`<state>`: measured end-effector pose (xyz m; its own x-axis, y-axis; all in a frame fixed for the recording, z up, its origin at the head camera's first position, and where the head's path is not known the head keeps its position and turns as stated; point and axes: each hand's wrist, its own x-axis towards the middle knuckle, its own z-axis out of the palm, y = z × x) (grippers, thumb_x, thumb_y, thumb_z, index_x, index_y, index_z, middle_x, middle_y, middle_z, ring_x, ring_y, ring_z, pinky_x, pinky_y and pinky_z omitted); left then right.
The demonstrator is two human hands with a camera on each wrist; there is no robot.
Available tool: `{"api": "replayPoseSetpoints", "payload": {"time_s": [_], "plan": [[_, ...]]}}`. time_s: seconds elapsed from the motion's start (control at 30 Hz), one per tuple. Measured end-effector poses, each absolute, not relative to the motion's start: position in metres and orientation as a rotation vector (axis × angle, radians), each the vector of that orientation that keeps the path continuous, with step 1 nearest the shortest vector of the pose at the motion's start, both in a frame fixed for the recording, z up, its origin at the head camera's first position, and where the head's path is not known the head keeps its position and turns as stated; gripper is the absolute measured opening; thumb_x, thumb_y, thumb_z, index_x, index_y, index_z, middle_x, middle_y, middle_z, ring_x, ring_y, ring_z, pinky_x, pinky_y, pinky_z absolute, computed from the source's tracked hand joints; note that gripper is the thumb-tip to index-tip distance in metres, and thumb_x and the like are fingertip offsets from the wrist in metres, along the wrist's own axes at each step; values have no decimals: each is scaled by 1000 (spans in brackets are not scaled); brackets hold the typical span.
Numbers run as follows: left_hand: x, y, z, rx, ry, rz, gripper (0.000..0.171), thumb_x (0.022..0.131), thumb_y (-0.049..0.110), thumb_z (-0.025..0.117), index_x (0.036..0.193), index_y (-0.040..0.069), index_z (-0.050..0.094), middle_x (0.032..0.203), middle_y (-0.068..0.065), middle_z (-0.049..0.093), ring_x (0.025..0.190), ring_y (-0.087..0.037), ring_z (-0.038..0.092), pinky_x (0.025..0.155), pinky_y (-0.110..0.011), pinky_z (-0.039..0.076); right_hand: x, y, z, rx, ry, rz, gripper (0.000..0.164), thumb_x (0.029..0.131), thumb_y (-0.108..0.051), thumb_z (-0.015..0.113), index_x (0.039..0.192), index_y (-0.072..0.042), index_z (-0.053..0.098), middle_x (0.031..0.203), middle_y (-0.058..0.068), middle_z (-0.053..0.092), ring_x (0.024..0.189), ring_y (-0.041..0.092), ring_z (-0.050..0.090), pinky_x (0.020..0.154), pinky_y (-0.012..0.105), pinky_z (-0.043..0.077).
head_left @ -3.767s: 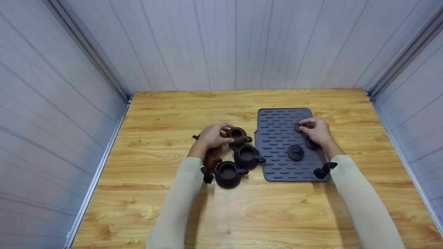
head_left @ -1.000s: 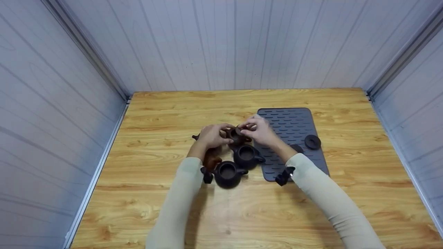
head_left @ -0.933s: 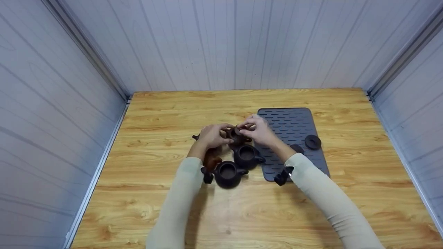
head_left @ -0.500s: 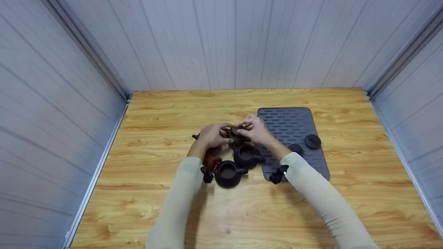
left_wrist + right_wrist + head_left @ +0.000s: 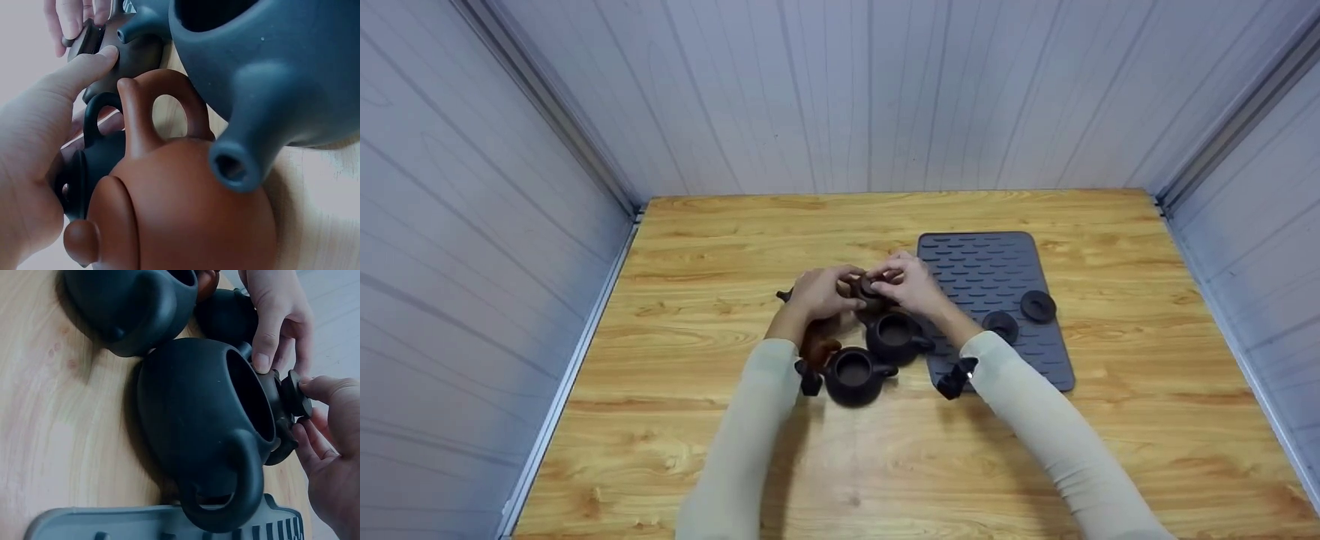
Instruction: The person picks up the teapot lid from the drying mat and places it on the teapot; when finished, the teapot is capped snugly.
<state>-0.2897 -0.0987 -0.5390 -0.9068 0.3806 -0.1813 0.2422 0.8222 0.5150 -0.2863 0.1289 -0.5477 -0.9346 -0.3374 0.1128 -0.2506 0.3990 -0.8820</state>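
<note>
My left hand (image 5: 819, 294) grips a small dark brown teapot (image 5: 138, 53), its thumb lying on the pot's shoulder; the other fingers are partly hidden. With thumb and fingertips my right hand (image 5: 916, 289) pinches a small round lid (image 5: 296, 395) by its knob. The lid is at the mouth of that pot; whether it is fully seated I cannot tell. Close to the left palm stand a lidded reddish-brown teapot (image 5: 197, 197) and a lidded dark teapot (image 5: 104, 152). A lidless black teapot (image 5: 185, 405) sits just in front of the small pot.
Nearer the person is another lidless black teapot (image 5: 853, 394). To the right lies a grey ribbed mat (image 5: 971, 262) bearing two dark lids, one lid (image 5: 1039, 307) by its right edge and another lid (image 5: 1001, 328) nearer the middle. White panels wall the wooden table (image 5: 697, 465).
The right hand took the small lid from the mat and brought it left to the small teapot, then lowered and tilted it flatter at the mouth. The left hand stayed in place.
</note>
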Motion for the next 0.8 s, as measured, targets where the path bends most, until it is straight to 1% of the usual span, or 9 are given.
{"api": "replayPoseSetpoints", "payload": {"time_s": [0.1, 0.27, 0.5, 0.8], "plan": [[-289, -99, -539, 477, 2728, 723, 60, 102, 43, 84, 158, 32, 65, 144, -6, 80, 134, -34, 73, 125, -60, 47, -285, 128, -549, -524, 2553, -1592, 19, 100, -3, 82, 118, 2, 84, 124, 23, 70, 115, 40, 74, 106, 52, 64], [-289, -99, -540, 480, 2725, 741, 58, 102, 42, 84, 157, 33, 66, 140, -5, 82, 131, -32, 75, 127, -60, 42, -284, 128, -553, -498, 2543, -1597, 20, 100, -5, 83, 119, 2, 84, 122, 21, 69, 114, 38, 74, 105, 50, 64], [-289, -99, -540, 487, 2734, 729, 57, 102, 42, 84, 156, 33, 67, 143, -5, 80, 133, -34, 73, 127, -60, 41, -284, 128, -557, -520, 2548, -1600, 20, 99, -4, 84, 119, 3, 84, 122, 23, 69, 117, 37, 71, 106, 50, 63], [-289, -99, -539, 489, 2733, 736, 57, 103, 43, 84, 156, 32, 67, 146, -6, 79, 134, -35, 73, 126, -61, 42, -283, 125, -558, -482, 2550, -1599, 22, 99, -6, 85, 119, 3, 83, 125, 23, 69, 116, 34, 69, 102, 40, 59]]}}
